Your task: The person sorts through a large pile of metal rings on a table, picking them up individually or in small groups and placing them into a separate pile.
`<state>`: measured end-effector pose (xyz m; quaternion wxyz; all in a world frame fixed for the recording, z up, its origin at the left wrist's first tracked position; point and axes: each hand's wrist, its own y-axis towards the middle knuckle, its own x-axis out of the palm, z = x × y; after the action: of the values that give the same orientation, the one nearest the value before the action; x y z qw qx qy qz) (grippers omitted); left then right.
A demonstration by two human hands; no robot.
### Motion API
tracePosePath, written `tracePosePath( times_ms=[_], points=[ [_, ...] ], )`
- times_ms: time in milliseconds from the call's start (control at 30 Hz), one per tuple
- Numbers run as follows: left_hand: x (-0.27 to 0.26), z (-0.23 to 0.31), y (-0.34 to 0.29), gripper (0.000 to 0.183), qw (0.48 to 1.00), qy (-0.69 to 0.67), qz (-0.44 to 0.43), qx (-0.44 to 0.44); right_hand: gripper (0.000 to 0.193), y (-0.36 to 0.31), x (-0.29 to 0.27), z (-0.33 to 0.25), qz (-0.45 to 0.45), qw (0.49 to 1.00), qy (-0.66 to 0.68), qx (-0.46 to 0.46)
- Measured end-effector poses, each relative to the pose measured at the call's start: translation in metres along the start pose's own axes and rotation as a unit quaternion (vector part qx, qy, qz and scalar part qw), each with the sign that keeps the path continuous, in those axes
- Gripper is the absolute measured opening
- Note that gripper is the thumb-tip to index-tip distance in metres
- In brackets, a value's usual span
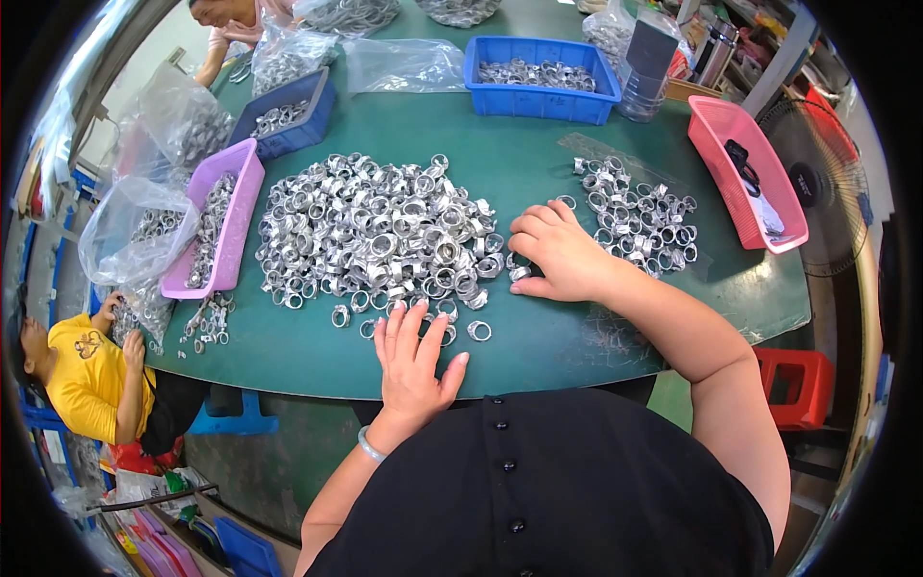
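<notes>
A wide heap of small silvery metal rings (375, 231) lies on the green table in front of me. My left hand (415, 358) rests palm down at the heap's near edge, fingers spread, fingertips touching a few loose rings; a pale bangle (369, 444) circles that wrist. My right hand (560, 255) is cupped palm down at the heap's right side. One ring (519, 269) sits in the gap between its thumb and fingers, beside the heap; the space under the palm is hidden. Right of this hand spreads a smaller group of rings (639, 216), partly on a clear plastic sheet.
Blue bins (543, 108) (298, 135) with metal parts stand at the back. A pink basket (707, 144) is at right, a lilac basket (245, 202) and plastic bags (135, 231) at left. One person in yellow (91, 370) handles parts at left; another (240, 24) is behind. A red stool (798, 389) stands at right.
</notes>
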<state>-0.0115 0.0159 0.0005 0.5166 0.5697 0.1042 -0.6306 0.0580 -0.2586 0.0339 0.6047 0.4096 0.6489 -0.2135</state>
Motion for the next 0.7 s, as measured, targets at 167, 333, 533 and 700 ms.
tracePosePath(
  times_ms=[167,333,533,700],
  points=[
    [0.000,0.000,0.001,0.052,1.000,0.006,0.003,0.005,0.058,-0.005,-0.003,0.004,0.006,1.000,-0.003,-0.014],
    [0.000,0.001,0.002,0.052,1.000,0.008,0.002,0.005,0.064,-0.006,-0.003,0.006,0.030,0.999,0.011,-0.018],
    [-0.001,0.001,0.002,0.054,1.000,0.007,0.001,0.004,0.051,0.000,0.006,-0.001,0.018,1.000,-0.003,-0.012],
    [0.000,0.000,0.002,0.054,1.000,0.003,0.008,0.007,0.037,-0.006,-0.010,0.022,0.028,0.998,-0.051,0.039]
  ],
)
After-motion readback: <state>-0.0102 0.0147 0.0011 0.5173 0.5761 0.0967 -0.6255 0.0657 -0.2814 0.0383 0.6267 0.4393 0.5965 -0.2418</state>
